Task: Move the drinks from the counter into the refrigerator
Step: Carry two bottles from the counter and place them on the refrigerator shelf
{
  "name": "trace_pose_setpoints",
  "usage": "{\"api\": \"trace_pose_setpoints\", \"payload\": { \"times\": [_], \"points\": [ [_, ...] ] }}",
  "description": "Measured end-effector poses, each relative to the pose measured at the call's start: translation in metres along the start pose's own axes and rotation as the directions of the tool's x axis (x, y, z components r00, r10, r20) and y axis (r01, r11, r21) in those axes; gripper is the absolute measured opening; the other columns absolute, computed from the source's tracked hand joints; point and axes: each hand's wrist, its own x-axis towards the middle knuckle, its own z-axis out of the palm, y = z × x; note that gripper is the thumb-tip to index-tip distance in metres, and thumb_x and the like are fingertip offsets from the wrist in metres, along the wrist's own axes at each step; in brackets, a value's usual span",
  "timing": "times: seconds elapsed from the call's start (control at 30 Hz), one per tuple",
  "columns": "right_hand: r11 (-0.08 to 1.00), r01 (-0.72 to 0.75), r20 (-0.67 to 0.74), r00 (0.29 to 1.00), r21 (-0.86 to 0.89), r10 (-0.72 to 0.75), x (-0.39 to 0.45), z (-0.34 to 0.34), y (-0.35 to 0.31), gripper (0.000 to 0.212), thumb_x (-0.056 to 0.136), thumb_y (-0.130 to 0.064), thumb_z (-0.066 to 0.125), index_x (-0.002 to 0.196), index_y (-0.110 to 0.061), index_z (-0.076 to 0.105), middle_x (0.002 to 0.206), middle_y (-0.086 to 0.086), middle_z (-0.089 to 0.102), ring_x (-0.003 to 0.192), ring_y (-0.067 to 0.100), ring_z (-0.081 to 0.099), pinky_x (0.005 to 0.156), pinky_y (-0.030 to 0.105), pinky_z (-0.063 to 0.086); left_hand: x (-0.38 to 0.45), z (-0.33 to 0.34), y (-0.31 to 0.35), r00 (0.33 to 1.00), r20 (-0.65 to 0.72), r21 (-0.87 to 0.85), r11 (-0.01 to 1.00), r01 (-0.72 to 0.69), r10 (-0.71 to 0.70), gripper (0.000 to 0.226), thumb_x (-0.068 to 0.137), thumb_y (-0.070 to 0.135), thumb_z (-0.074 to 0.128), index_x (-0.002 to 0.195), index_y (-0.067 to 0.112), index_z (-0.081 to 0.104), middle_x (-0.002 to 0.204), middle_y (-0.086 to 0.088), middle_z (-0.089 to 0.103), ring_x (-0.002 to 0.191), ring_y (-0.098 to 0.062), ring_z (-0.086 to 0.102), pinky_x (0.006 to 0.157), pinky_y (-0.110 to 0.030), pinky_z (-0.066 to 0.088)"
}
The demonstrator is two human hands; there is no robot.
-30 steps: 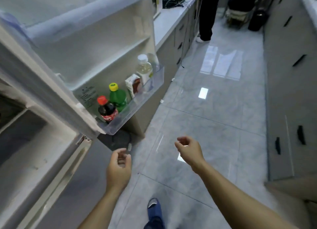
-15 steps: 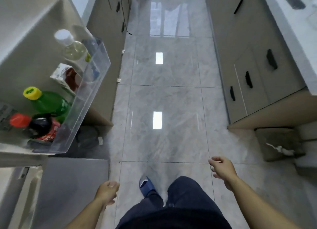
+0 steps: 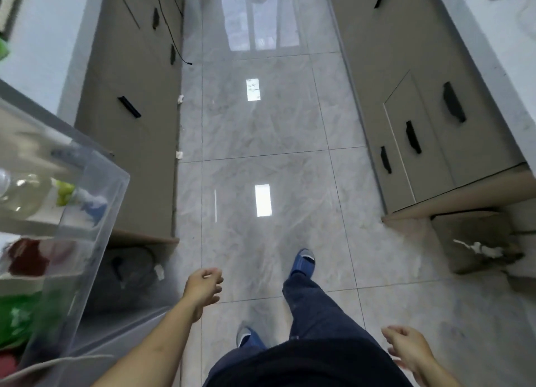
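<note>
I'm looking at a home kitchen: grey handled cabinets (image 3: 429, 125) under pale counters (image 3: 493, 52) line a tiled floor (image 3: 261, 131), with a refrigerator door shelf (image 3: 87, 212) holding bottles.

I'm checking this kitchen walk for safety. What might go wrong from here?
The clear door bin juts out beside the left hand; a swing of the arm might knock it. The glossy floor looks slippery for the blue slipper. A black cable dangles off the left cabinets, a possible snag.
</note>
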Motion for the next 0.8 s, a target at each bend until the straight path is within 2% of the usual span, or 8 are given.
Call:
{"api": "trace_pose_setpoints", "payload": {
  "times": [0.1,0.17,0.23,0.33,0.47,0.6,0.7,0.8],
  "points": [
    [0.997,0.05,0.049,0.998,-0.059,-0.047,0.018,-0.01,-0.072,0.015,0.09,-0.014,0.063,0.077,-0.014,0.055,0.072,0.008,0.055,0.066,0.025,0.051,0.067,0.035,0.049,0.011,0.013,0.043,1.0,-0.028,0.042,0.999,-0.003,0.004,0.014,0.096,0.026,0.058,0.1,0.013,0.063,0.098,-0.007,0.067,0.074,-0.021,0.059,0.065,-0.032,0.053],
    [0.989,0.12,0.073,0.991,-0.09,-0.114,0.029,-0.012,-0.132,0.007,0.092,-0.017,0.064,0.09,-0.013,0.059,0.086,0.008,0.065,0.077,0.026,0.06,0.07,0.036,0.052,0.02,0.021,0.067,0.998,-0.065,0.043,0.999,-0.015,0.018,0.013,0.094,0.025,0.058,0.097,0.014,0.064,0.097,-0.007,0.068,0.072,-0.02,0.057,0.063,-0.032,0.051],
    [0.969,0.22,0.101,0.973,-0.116,-0.209,0.042,-0.013,-0.196,0.014,0.093,-0.021,0.065,0.104,-0.016,0.058,0.098,0.008,0.065,0.087,0.026,0.064,0.07,0.036,0.053,0.032,0.028,0.091,0.995,-0.098,0.043,0.999,-0.025,0.029,0.013,0.093,0.026,0.059,0.095,0.015,0.066,0.096,-0.008,0.069,0.073,-0.02,0.057,0.064,-0.032,0.05],
    [0.94,0.322,0.146,0.941,-0.114,-0.305,0.052,-0.008,-0.29,0.02,0.092,-0.021,0.065,0.11,-0.015,0.059,0.098,0.009,0.065,0.085,0.025,0.062,0.068,0.033,0.053,0.045,0.033,0.117,0.992,-0.129,0.024,1.0,0.007,-0.004,0.013,0.092,0.026,0.059,0.094,0.016,0.066,0.097,-0.01,0.069,0.074,-0.021,0.058,0.065,-0.032,0.051],
    [0.903,0.412,0.211,0.899,-0.119,-0.383,0.056,0.015,-0.399,0.022,0.091,-0.022,0.067,0.11,-0.014,0.061,0.088,0.007,0.064,0.077,0.023,0.062,0.068,0.033,0.053,0.07,0.031,0.137,0.983,-0.159,-0.04,0.995,0.09,-0.095,0.014,0.094,0.025,0.057,0.091,0.013,0.064,0.094,-0.011,0.066,0.072,-0.023,0.053,0.065,-0.031,0.048],
    [0.858,0.486,0.288,0.856,-0.165,-0.43,0.058,0.047,-0.495,0.02,0.091,-0.024,0.066,0.108,-0.016,0.061,0.094,0.007,0.064,0.08,0.023,0.062,0.066,0.032,0.052,0.106,0.025,0.161,0.957,-0.191,-0.127,0.972,0.197,-0.219,0.017,0.095,0.023,0.056,0.09,0.008,0.063,0.095,-0.015,0.065,0.074,-0.027,0.052,0.072,-0.036,0.048],
    [0.82,0.534,0.318,0.829,-0.208,-0.46,0.06,0.066,-0.559,0.016,0.091,-0.021,0.065,0.105,-0.014,0.062,0.087,0.005,0.061,0.073,0.021,0.058,0.063,0.032,0.049,0.135,0.016,0.196,0.943,-0.196,-0.192,0.954,0.231,-0.268,0.018,0.095,0.02,0.056,0.093,0.004,0.065,0.091,-0.014,0.065,0.076,-0.028,0.053,0.074,-0.036,0.049],
    [0.785,0.548,0.331,0.826,-0.288,-0.456,0.054,0.077,-0.611,0.011,0.092,-0.023,0.065,0.101,-0.019,0.06,0.092,0.007,0.063,0.081,0.024,0.062,0.067,0.034,0.051,0.156,0.002,0.246,0.943,-0.186,-0.248,0.942,0.227,-0.277,0.017,0.095,0.019,0.056,0.091,0.005,0.065,0.09,-0.012,0.064,0.074,-0.026,0.052,0.071,-0.033,0.048]
  ]
}}
